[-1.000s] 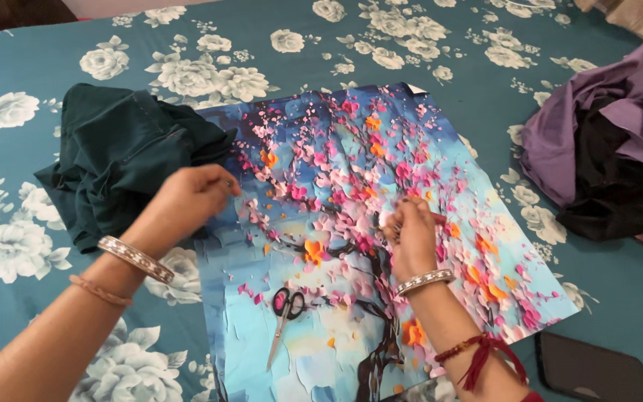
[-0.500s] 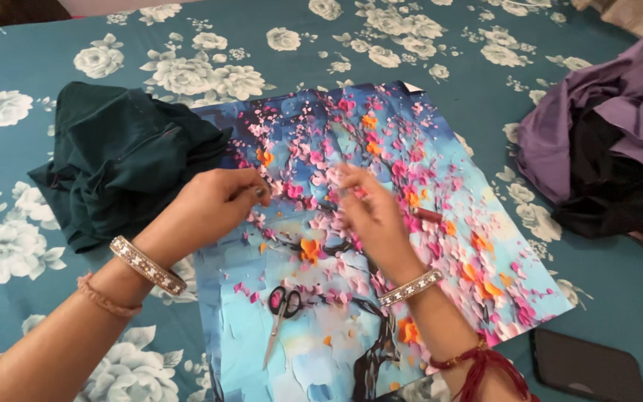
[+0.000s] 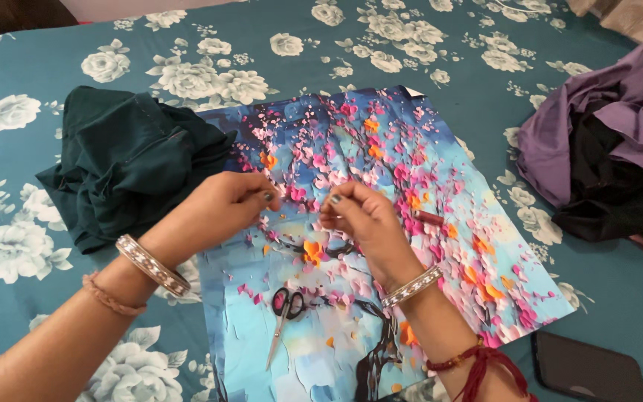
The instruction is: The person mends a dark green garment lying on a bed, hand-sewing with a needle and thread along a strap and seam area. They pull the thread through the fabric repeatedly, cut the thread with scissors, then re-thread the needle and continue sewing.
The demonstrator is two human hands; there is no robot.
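Observation:
My left hand (image 3: 221, 207) and my right hand (image 3: 357, 217) hover close together over a printed sheet (image 3: 440, 160) that shows a pink blossom tree on blue. On each hand the thumb and fingertips are pinched, and the two pinches point at each other a small gap apart. Whatever they pinch is too small to make out. A small reddish-brown stick (image 3: 429, 218) lies on the sheet just right of my right hand. Black-handled scissors (image 3: 284, 314) lie on the sheet below both hands.
The sheet lies on a bed with a teal cover (image 3: 53, 45) printed with white flowers. A crumpled dark green cloth (image 3: 124, 160) sits left of the sheet. Purple and black cloths (image 3: 608, 149) are heaped at the right. A flat dark case (image 3: 589, 370) lies bottom right.
My right hand has let go of the reddish-brown stick, which now lies on the sheet, and moved left. Both hands have drawn together with fingertips pinched.

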